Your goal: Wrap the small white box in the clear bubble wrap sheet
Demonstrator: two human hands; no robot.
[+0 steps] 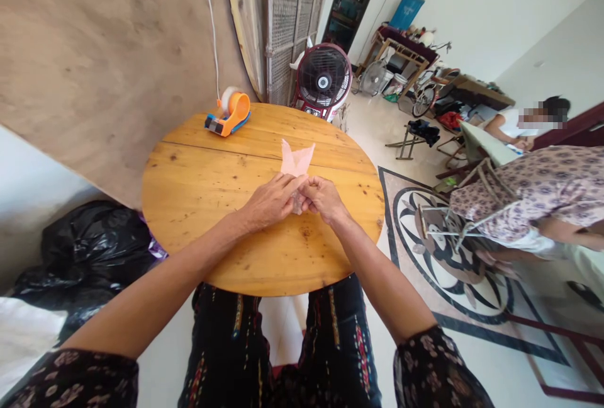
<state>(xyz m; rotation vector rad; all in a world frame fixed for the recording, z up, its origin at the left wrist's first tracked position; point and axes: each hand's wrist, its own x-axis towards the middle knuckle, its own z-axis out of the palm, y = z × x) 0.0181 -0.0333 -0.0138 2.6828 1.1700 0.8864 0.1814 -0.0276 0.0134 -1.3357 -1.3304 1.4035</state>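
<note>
A thin, pale pink sheet (298, 157) lies near the middle of the round wooden table (198, 187), just in front of the person, its lower portion covered by both hands. Its far end spreads into two pointed corners with a deep V-shaped notch between them, so the outline resembles a pair of ears or a swallowtail; the left corner is narrow and upright, the right one flares outward. The surface looks soft, matte and faintly wrinkled, a little see-through, though whether it is paper, plastic or fabric I cannot tell. Towards the hands it gathers inward, and below the fingers a crumpled, greyish-pink end pokes out, duller than the top. The left hand (270, 201) lies across it palm down, fingers close together and reaching to the right fingertips; how firmly it grips is hidden. The right hand (323, 198) is drawn narrow, thumb and forefinger pinching the gathered part. Well apart from the sheet, near the table's far left edge, stands an orange tape dispenser (236, 119) with a roll of clear tape (228, 97).
</note>
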